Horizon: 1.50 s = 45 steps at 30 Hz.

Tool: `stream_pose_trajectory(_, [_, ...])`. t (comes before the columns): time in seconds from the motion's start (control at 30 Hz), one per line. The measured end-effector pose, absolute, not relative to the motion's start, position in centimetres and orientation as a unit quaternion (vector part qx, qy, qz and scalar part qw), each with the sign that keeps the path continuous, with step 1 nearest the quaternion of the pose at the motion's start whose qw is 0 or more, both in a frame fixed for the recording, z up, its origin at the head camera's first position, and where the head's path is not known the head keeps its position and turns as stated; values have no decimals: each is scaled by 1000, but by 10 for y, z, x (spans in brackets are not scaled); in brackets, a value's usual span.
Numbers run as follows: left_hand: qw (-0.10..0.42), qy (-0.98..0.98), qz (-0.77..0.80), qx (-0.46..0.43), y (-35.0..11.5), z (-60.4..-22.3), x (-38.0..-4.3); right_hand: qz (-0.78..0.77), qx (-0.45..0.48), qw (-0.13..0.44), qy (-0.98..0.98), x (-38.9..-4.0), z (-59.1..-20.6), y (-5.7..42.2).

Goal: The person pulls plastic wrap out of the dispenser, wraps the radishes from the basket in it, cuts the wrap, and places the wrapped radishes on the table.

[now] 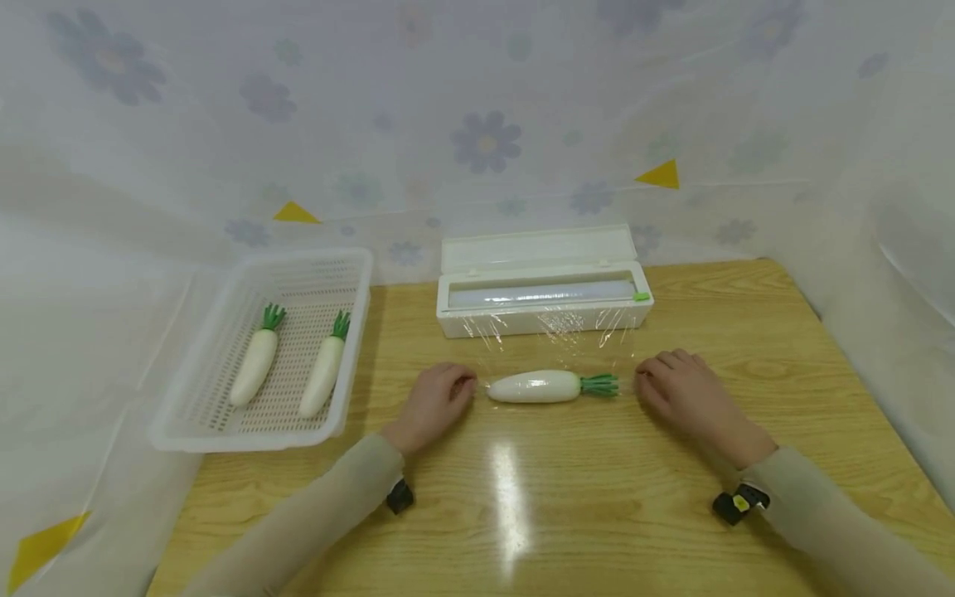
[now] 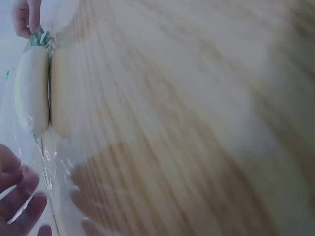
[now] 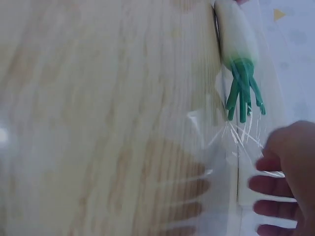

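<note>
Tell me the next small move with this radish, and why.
I'd likely roll the white radish toward the open box, with the clear film snug. Film spans from box to radish and gleams over it, while the left hand and right hand sit just beyond the radish's two ends, apparently pinching the film.

Bright glare on table (image 1: pixel 597 497); wrist views dim, bluish, soft

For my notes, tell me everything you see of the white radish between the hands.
The white radish is smooth and glossy, tapering to a tip, with short green stalks at the other end. It lies sideways on the wood-grained table, tip toward the left hand, stalks toward the right hand, apparently touching neither. Clear film appears to cover it; whether it runs underneath is unclear.
</note>
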<state>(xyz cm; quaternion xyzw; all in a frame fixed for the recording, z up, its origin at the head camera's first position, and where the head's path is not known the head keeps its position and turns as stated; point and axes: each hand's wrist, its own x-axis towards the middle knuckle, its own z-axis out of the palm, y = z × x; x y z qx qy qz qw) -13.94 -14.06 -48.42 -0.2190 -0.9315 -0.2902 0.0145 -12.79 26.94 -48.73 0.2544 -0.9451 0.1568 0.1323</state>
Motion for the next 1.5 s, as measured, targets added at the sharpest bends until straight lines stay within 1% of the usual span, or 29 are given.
stream_pose_trajectory(0.07, [44, -932, -287, -218, -139, -484, -137, 164, 244, 153, -943, -126, -484, 267])
stream_pose_trajectory(0.13, [74, -934, -263, -231, -137, -482, -133, 170, 254, 174, -936, -122, -480, 262])
stream_pose_trajectory(0.23, [103, -932, -210, -278, -129, -478, -126, 169, 312, 196, -914, -117, -475, 250])
stream_pose_trajectory(0.33, [109, -917, -184, -336, -115, -474, -120, 159, 389, 203, -884, -113, -474, 234])
stream_pose_trajectory(0.4, [117, -906, -175, -367, -105, -473, -117, 157, 420, 201, -871, -111, -475, 223])
stream_pose_trajectory(0.5, [126, -899, -162, -388, -90, -476, -115, 144, 434, 195, -868, -110, -478, 207])
stream_pose_trajectory(0.6, [132, -903, -138, -385, -80, -481, -114, 126, 427, 189, -875, -110, -482, 196])
stream_pose_trajectory(0.83, [121, -918, -130, -355, -72, -487, -117, 100, 409, 174, -890, -114, -488, 186])
stream_pose_trajectory(1.13, [80, -936, -141, -312, -67, -482, -126, 91, 379, 145, -910, -126, -485, 183])
stream_pose_trajectory(1.5, [39, -951, -129, -278, -60, -477, -143, 66, 368, 128, -919, -145, -487, 176])
